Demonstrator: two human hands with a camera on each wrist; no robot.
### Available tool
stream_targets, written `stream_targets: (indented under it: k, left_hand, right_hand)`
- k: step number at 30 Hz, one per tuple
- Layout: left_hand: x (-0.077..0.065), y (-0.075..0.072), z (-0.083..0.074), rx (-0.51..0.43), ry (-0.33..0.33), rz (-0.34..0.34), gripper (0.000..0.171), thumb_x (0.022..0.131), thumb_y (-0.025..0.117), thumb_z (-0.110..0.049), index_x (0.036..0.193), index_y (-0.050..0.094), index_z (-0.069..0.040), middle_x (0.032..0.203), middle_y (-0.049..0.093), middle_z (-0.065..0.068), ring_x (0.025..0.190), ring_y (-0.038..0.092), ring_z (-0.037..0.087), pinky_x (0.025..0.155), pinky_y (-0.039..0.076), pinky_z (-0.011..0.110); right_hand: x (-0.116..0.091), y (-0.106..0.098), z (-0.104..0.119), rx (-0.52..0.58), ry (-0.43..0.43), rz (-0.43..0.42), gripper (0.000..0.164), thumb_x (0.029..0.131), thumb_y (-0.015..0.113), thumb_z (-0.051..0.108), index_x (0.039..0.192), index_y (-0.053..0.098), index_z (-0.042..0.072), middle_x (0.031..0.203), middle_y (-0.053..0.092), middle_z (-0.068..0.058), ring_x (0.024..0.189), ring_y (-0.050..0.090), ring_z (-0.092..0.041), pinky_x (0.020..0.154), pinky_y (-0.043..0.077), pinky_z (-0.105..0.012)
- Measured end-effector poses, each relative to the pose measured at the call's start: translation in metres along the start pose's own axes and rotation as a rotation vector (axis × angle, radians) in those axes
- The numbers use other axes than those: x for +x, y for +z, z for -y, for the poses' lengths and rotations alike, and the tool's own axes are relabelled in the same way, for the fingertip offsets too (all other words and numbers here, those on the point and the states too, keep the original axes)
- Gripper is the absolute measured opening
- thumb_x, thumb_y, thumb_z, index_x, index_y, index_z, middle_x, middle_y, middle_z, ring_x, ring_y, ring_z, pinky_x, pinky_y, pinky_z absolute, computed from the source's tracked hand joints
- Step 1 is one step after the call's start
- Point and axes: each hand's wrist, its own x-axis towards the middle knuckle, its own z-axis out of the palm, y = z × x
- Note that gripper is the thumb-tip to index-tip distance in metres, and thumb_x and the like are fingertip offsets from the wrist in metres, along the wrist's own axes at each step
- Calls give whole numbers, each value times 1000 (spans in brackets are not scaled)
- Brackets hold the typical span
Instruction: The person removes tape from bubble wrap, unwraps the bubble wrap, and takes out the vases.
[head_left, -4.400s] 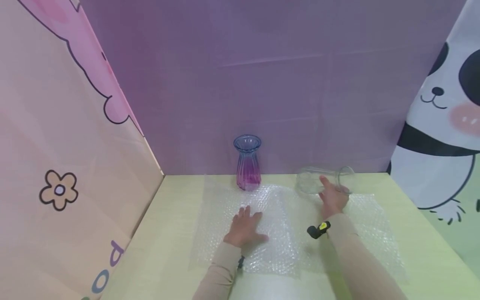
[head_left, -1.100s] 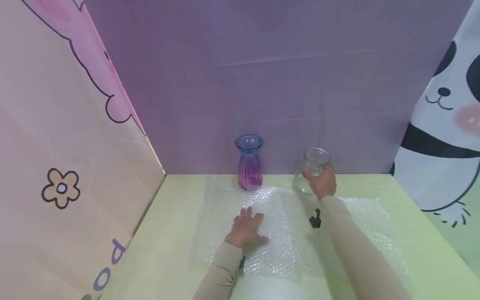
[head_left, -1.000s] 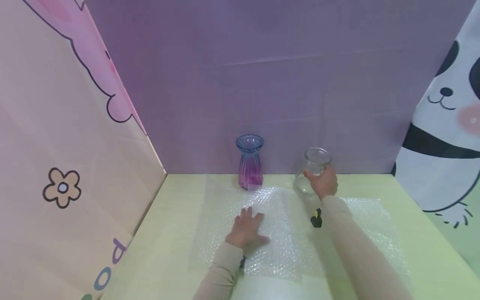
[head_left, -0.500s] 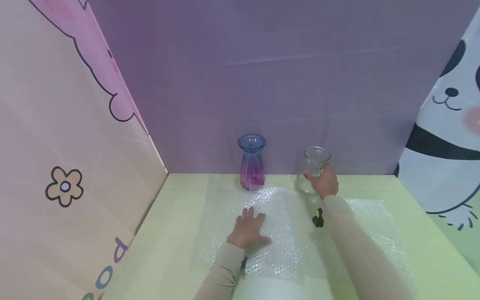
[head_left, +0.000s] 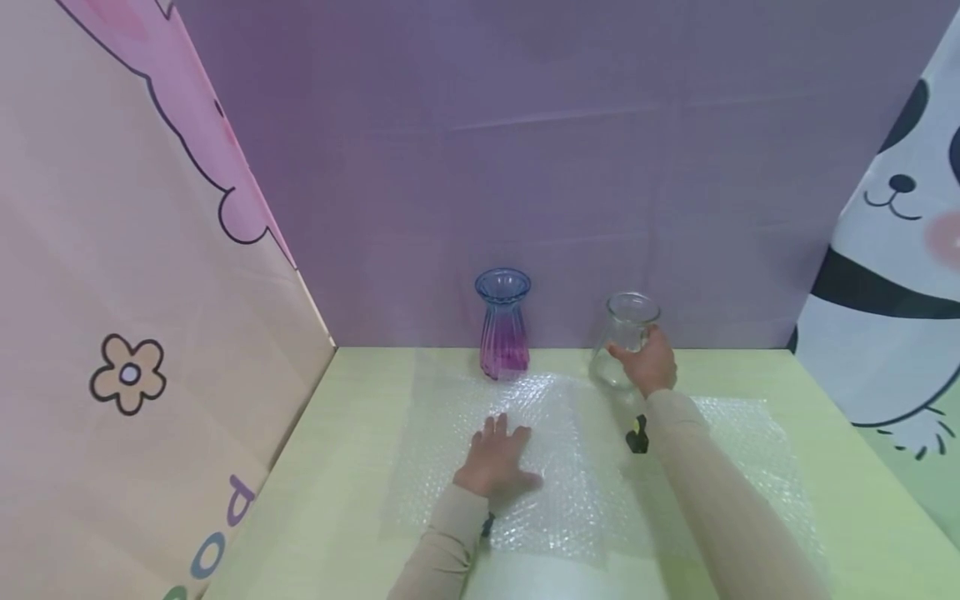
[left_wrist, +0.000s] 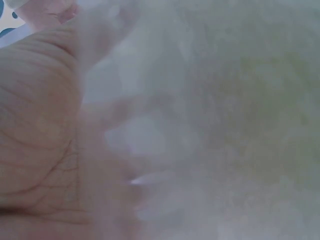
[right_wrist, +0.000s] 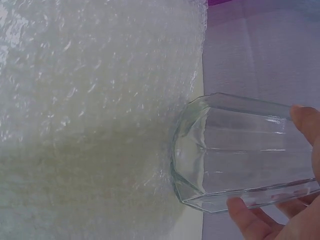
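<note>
Near the table's back edge, a clear glass vase (head_left: 617, 367) stands upright, slightly tilted, and my right hand (head_left: 649, 363) grips its side with thumb and fingers around it. Its faceted base (right_wrist: 192, 155) shows in the right wrist view, close by the bubble wrap. My left hand (head_left: 491, 462) rests with fingers spread on a sheet of bubble wrap (head_left: 555, 500). In the left wrist view, blurred clear plastic covers part of the left palm (left_wrist: 35, 120). A blue-to-pink ribbed glass vase (head_left: 504, 342) stands upright behind the bubble wrap.
The bubble wrap extends right beneath my right forearm (head_left: 720, 492). The pale table (head_left: 337, 483) ends at a purple back wall (head_left: 375, 208). A printed panel with a flower (head_left: 129, 375) flanks the left, and a panda panel (head_left: 892, 350) the right.
Earlier the clear vase lay on its side under my right hand; now it is upright in that hand's grip. In the last second hardly anything moves. My left hand keeps its place.
</note>
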Motion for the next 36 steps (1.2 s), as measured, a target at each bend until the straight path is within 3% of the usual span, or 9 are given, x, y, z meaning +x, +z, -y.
stream_targets:
  k: [36]
  left_hand:
    - [2,0,7,16,5,13,81,85,75,-50,152,46,-15,164,28,28,152,24,49,124,25,65]
  right_hand:
    - [-1,3,-1,-18,-12,29,90,91,73,43,157,28,0,156,42,-27,140,43,-50,114,37,-68]
